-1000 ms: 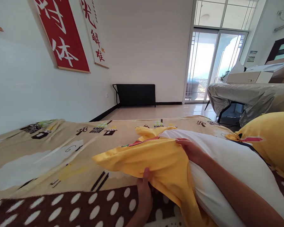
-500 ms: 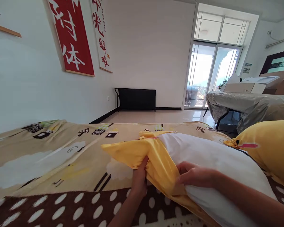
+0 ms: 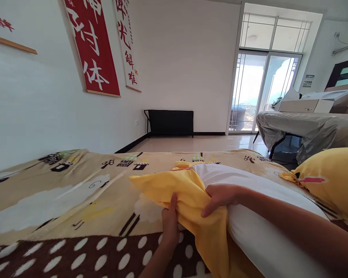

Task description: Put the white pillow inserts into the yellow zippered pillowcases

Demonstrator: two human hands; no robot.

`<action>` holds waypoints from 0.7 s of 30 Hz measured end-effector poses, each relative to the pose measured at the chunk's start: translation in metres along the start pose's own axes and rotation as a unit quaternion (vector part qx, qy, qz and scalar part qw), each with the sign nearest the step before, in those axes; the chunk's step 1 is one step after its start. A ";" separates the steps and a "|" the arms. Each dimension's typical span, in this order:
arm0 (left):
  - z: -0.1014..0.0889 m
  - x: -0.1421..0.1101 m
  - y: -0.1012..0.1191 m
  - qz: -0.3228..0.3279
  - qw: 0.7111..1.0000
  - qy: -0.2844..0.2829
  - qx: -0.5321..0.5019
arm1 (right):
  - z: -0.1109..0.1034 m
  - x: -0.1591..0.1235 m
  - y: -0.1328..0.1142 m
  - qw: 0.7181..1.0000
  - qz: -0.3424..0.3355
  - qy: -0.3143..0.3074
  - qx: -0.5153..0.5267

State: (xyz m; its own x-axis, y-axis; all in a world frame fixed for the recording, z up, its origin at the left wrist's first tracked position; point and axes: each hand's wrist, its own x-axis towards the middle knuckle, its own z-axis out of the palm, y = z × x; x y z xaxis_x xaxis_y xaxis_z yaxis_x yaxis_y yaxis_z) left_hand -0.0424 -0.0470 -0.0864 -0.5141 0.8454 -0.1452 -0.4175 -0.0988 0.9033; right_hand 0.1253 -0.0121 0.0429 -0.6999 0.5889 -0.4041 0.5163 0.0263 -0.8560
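Note:
A white pillow (image 3: 258,200) lies on the patterned blanket, its left end inside a yellow pillowcase (image 3: 188,189). The loose corner of the case points left, past the pillow. My left hand (image 3: 170,220) is closed on the lower edge of the case, thumb up on the fabric. My right hand (image 3: 220,197) pinches the yellow cloth between thumb and fingers, beside where it meets the white pillow. Part of the case hangs in folds below my hands toward the front.
A plump yellow pillow (image 3: 333,181) sits at the right. The blanket (image 3: 84,185) shows sheep and a brown dotted border. Beyond it are a folded black frame (image 3: 171,122) at the wall, a plastic-covered table (image 3: 304,119) with boxes, and glass doors (image 3: 252,92).
My right hand has moved up and left, onto the yellow fabric. The case's lower part now drapes farther down over the pillow's near side. My left hand keeps its hold.

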 end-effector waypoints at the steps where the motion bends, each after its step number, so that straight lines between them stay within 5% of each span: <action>1: 0.002 -0.007 -0.007 0.013 1.000 -0.006 -0.010 | -0.002 0.005 0.000 1.000 -0.016 -0.010 0.007; 5: 0.007 -0.025 -0.034 0.052 0.998 -0.024 -0.023 | -0.001 0.022 0.016 0.967 -0.116 -0.035 0.224; 9: 0.011 -0.037 -0.031 0.071 0.997 -0.024 -0.005 | 0.007 0.037 0.040 0.912 -0.133 0.040 0.387; 14: 0.019 -0.059 -0.008 0.075 0.995 -0.042 0.040 | 0.016 0.042 0.049 0.875 -0.114 0.143 0.449; 19: 0.016 -0.049 -0.020 0.089 0.961 -0.155 0.212 | 0.018 0.025 0.043 0.890 -0.109 0.070 0.437; 21: 0.013 -0.045 -0.026 0.095 0.938 -0.196 0.270 | 0.012 0.017 0.042 0.881 -0.135 0.085 0.445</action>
State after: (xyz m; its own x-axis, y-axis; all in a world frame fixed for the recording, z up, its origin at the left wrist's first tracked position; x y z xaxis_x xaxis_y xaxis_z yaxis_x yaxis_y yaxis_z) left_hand 0.0014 -0.0756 -0.0982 -0.1812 0.9779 0.1039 0.1490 -0.0771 0.9858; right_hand 0.1291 -0.0108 -0.0044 -0.6144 0.7729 -0.1584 -0.3011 -0.4152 -0.8584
